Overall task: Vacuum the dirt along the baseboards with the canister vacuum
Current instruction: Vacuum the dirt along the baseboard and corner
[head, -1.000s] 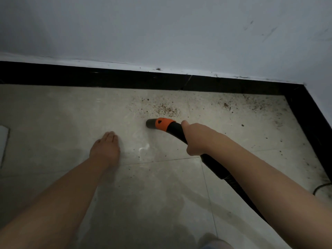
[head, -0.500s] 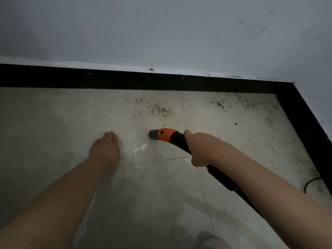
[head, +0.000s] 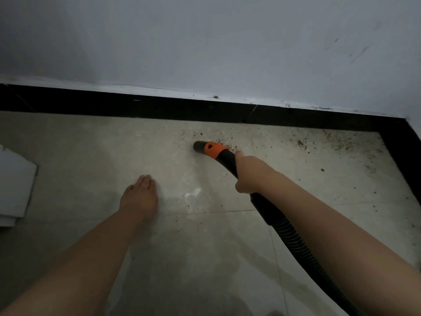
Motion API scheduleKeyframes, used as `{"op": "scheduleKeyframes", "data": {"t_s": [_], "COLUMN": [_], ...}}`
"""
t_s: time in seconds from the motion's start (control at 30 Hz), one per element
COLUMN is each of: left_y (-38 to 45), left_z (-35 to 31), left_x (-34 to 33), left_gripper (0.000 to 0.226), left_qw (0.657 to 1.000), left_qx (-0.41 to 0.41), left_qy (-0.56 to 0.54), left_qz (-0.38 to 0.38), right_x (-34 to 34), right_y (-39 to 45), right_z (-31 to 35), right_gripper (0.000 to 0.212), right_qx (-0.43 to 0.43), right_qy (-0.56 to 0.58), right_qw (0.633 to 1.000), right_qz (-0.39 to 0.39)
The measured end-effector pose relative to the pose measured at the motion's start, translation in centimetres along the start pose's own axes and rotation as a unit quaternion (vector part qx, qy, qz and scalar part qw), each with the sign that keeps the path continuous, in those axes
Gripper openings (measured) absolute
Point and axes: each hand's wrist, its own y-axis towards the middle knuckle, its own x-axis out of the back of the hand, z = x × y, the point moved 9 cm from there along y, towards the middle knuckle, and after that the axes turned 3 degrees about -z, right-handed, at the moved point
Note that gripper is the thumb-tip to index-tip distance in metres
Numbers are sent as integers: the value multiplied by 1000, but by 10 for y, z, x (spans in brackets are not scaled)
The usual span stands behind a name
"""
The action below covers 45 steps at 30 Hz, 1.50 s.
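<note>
nozzle (head: pixel 200 147) dark grey, orange collar, black ribbed hose (head: pixel 293 240).

Dim light, room corner. Pale grey wall (head: pixel 205 42) fills 12 o'clock half, scuff marks (head: pixel 355 51) toward 1 o'clock. Black baseboard (head: pixel 114 108) runs 9 to 2 o'clock, turns down right edge at 3 o'clock. Beige tile floor (head: pixel 91 151) below, grout lines (head: pixel 205 212) crossing near centre and toward 6 o'clock. White flat panel (head: pixel 13 185) on floor at 9 o'clock.
</note>
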Motion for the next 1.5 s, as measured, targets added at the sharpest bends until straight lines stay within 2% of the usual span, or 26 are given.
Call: {"op": "scheduleKeyframes", "data": {"t_s": [0.33,0.77,1.17,1.5], "left_y": [-6,-4,-2,-4], "left_z": [38,44,44,52], "left_x": [-8,-17,-16,-20], "left_gripper": [53,56,57,57], "left_qw": [999,998,998,997], "left_qx": [40,37,23,19], "left_qy": [-23,-47,-39,-21], "left_qz": [15,24,50,72], "right_x": [7,7,19,36], "right_y": [15,-10,21,42], "right_z": [28,25,68,49], "right_gripper": [64,60,64,59], "right_qx": [7,20,36,-24], "right_qy": [10,-82,-42,-23], "right_qw": [1000,996,998,999], "right_qz": [-1,39,20,5]}}
